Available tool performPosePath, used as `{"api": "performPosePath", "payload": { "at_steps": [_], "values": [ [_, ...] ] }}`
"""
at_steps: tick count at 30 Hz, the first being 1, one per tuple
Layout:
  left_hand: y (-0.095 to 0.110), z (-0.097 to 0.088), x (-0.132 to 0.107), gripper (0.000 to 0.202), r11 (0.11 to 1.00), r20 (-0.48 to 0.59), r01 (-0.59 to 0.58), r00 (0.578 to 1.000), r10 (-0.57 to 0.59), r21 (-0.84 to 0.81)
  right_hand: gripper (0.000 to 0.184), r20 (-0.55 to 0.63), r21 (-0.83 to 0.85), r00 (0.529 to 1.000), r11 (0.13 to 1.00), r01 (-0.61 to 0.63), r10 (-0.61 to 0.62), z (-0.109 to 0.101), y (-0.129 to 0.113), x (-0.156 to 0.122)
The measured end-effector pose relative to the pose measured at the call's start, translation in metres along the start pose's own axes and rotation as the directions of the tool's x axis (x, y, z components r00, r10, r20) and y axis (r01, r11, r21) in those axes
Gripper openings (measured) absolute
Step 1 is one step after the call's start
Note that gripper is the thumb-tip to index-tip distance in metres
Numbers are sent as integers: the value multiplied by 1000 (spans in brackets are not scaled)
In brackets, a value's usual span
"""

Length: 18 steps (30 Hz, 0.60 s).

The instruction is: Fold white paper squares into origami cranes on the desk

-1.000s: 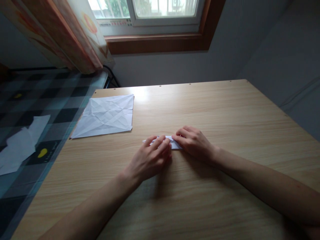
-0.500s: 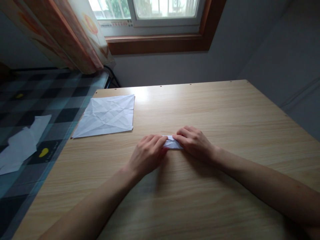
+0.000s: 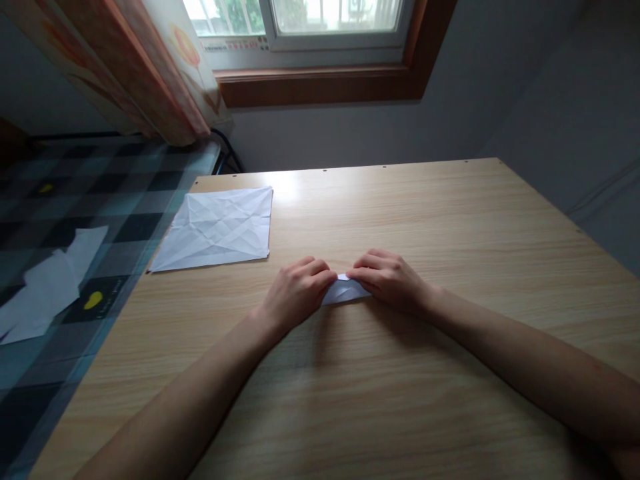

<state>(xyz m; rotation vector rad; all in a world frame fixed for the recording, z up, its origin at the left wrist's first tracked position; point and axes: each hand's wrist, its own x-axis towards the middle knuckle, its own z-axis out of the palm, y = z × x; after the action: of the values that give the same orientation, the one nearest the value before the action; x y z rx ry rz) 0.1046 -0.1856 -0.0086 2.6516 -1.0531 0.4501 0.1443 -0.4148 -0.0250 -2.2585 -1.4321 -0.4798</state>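
A small folded piece of white paper is held between my two hands near the middle of the wooden table. My left hand grips its left end, with the thumb and fingers closed along the top edge. On the opposite end, my right hand pinches the paper with its fingers curled. Most of both ends is hidden under the fingers, and only the creased middle shows. The thumbs point toward each other along the paper's far edge.
A creased white sheet lies flat at the table's far left corner. Torn white paper rests on a checked bed cover to the left. An orange curtain hangs beside the window behind.
My left fingers have shifted up toward the paper's far edge. More of the paper's near face now shows below the hands. The right hand has barely moved.
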Motion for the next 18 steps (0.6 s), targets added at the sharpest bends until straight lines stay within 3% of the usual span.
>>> {"api": "performPosePath", "payload": {
  "at_steps": [12, 18],
  "values": [
    [6, -4, 1, 19, 990, 76, 51, 995, -61, 131, 23, 48, -52, 998, 998, 29, -26, -2, -2, -1],
    [7, -14, -3, 16, 975, 72, -25, 997, 9, 222, 21, 53, -70, 998, 996, 50, -46, -5, -2, -2]
  ]
}}
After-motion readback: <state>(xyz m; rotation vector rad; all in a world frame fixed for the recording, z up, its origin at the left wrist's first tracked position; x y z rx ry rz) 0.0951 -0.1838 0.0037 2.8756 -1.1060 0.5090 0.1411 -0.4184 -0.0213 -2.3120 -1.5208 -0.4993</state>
